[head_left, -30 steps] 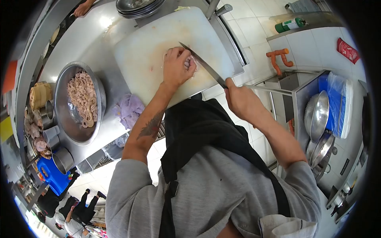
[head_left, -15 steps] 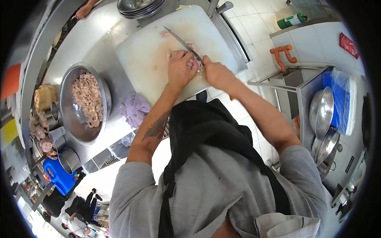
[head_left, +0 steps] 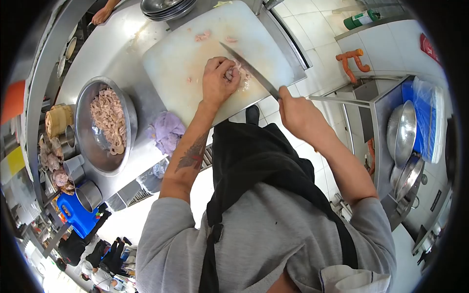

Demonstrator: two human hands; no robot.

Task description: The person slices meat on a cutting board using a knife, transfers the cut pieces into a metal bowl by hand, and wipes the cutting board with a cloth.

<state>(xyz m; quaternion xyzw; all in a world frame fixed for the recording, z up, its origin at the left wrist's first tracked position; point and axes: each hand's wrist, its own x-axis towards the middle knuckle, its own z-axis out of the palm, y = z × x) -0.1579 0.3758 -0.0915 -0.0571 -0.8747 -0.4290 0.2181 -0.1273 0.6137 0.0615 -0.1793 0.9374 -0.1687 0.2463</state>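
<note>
My right hand (head_left: 303, 117) is wrapped round the handle of a long kitchen knife (head_left: 251, 72), off the right edge of the white cutting board (head_left: 171, 63). Its blade slants up and left over the board, beside my left hand. My left hand (head_left: 220, 82) is closed, with curled fingers pressing a piece of pale raw meat (head_left: 228, 74) on the board; most of that piece is hidden. Cut meat bits (head_left: 245, 80) lie right of those fingers, near the blade. A few scraps (head_left: 202, 35) sit farther up the board.
Left of the board stands a large steel bowl (head_left: 100, 156) holding meat strips (head_left: 108, 117). A purple cloth (head_left: 167, 131) lies between bowl and board. Stacked metal bowls (head_left: 168, 10) stand at the back. Another person's hand (head_left: 101, 15) shows at upper left. Colanders (head_left: 403, 132) rest at right.
My right hand has drawn the knife back to the right and down, away from my left hand. My left hand has shifted slightly left, still on the meat.
</note>
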